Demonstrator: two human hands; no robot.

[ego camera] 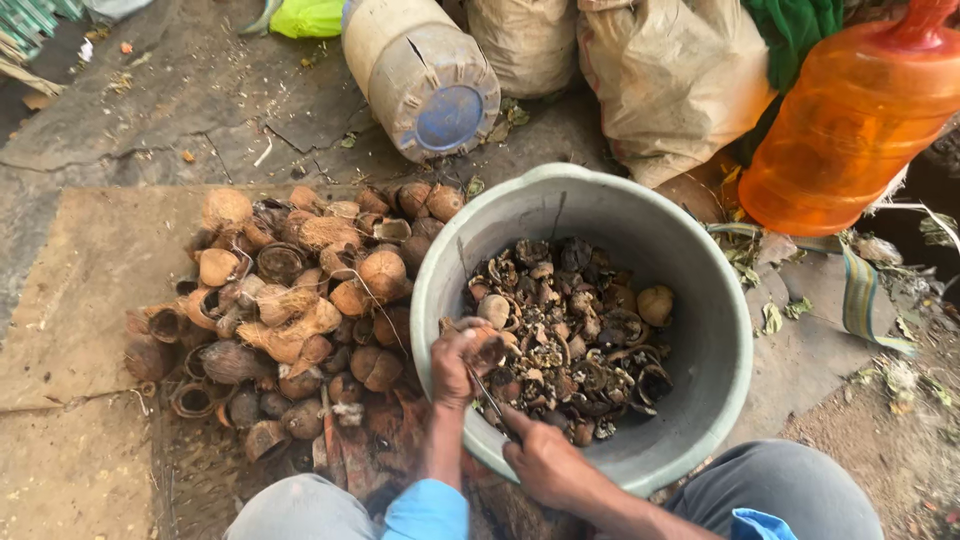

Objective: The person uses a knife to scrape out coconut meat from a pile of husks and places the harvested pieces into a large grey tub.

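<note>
A person sits low over a round grey-green plastic tub [700, 400], knees in grey trousers at either side of the lower edge of the view. The left hand [458, 362] is closed around a piece of coconut shell [487, 347], held just above the tub's near-left rim. The right hand [540, 462] is wrapped tight around the handle of a thin metal blade [490, 400], whose tip points up into the shell piece. Both wrists show light blue cuffs.

Inside the tub lies a heap of dark, broken coconut pieces [575, 340], some pale on the inside, filling the bottom.

To the left of the tub, touching its wall, a pile of brown, fibrous coconut shells and halves [290, 310] rests on a flat tan board [90, 300] laid over cracked grey ground.

Behind the tub, from left to right: a bright yellow-green bag [308, 16] at the top edge; a dirty beige plastic container [420, 75] lying on its side, with a round blue patch on its base facing the viewer; two worn tan sacks [670, 80] standing close together; a dark green cloth [795, 30] above them; and a large translucent orange water jug [855, 125] at the far right. A striped strap [860, 300] and dry leaf litter lie on the dirt to the right of the tub.
</note>
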